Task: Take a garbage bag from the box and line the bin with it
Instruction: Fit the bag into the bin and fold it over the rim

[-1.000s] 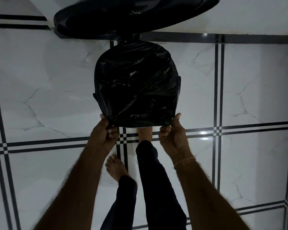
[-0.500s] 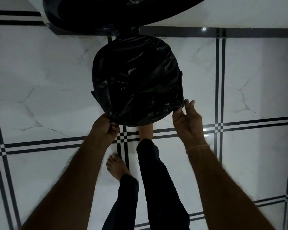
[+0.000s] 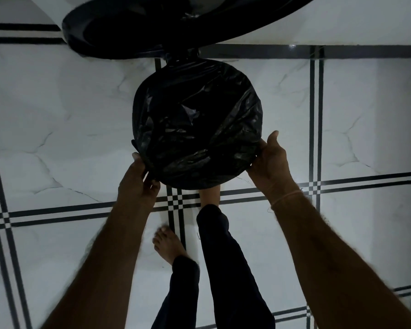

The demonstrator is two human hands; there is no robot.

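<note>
The round black plastic bin (image 3: 138,148) stands on the white marble-patterned floor tiles with dark double border lines (image 3: 57,119), directly below me, and its mouth is covered by the crinkled black plastic garbage bag (image 3: 197,124), whose film spreads across the opening and folds over the rim on all visible sides. The bin's round black lid (image 3: 152,22) is tipped up at the far side, above the hinge. My left hand (image 3: 138,184) is at the near-left edge of the rim — fingers curled and pinching a fold of the bag film there. My right hand (image 3: 272,160) is pressed against the near-right edge of the rim, thumb raised beside the bag; its fingers are hidden behind the palm and bag edge, so I cannot tell whether they grip the film or only rest on it. A thin thread band (image 3: 286,198) sits on my right wrist. My bare left foot (image 3: 169,245) is on the tile just behind the bin; the right foot (image 3: 210,194) is partly under its near edge, below dark trouser legs (image 3: 223,269).
</note>
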